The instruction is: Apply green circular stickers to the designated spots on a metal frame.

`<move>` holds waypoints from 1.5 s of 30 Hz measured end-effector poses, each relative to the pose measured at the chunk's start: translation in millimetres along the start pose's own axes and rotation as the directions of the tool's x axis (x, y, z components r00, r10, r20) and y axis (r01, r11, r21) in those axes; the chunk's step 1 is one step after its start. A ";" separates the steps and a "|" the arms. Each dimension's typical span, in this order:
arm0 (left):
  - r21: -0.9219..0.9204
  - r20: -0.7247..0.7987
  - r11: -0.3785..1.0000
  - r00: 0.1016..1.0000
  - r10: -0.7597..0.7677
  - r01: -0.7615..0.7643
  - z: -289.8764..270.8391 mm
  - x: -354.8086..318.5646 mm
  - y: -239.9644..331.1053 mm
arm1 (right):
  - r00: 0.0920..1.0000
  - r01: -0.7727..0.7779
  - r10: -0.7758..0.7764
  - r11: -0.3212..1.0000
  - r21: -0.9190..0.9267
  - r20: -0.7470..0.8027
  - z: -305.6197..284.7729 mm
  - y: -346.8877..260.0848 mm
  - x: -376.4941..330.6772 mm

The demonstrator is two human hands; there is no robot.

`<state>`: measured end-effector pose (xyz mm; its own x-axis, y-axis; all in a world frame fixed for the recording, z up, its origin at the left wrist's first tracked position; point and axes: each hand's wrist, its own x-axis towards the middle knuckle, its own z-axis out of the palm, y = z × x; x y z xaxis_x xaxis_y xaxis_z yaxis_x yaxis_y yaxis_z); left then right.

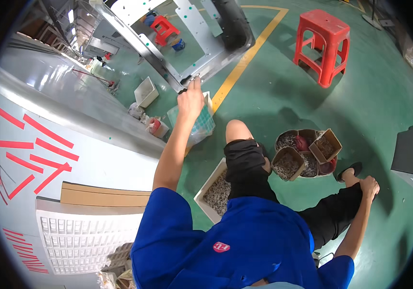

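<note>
A silver-grey, rectangular metal frame with green-dotted cross plates [200, 36] is showing straight ahead, above the glossy green floor [274, 62]; its support is not appearing. It is looking stiff, fairly heavy and smooth, probably suiting a two-handed hold on its thick outer rim [242, 38], away from thin plate edges. The left hand [191, 101] is touching its near edge; I cannot tell whether it is gripping. The right hand [369, 187], well apart, is resting on the black-clad knee [353, 195], its closure unclear.
</note>
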<state>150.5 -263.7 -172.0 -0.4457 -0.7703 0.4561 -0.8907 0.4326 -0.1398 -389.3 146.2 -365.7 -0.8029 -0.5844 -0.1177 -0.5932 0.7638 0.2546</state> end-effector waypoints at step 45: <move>-0.228 -0.076 0.974 0.997 -0.010 -0.008 -6.5 7.7 108.4 | 1.000 -0.014 0.013 0.998 0.063 0.024 -24.8 -3.5 -21.1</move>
<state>51.0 -219.7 -178.0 -0.4285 -0.7366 0.5232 -0.8432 0.5341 0.0613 -368.8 149.2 -340.3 -0.8116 -0.5677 -0.1378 -0.5842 0.7877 0.1955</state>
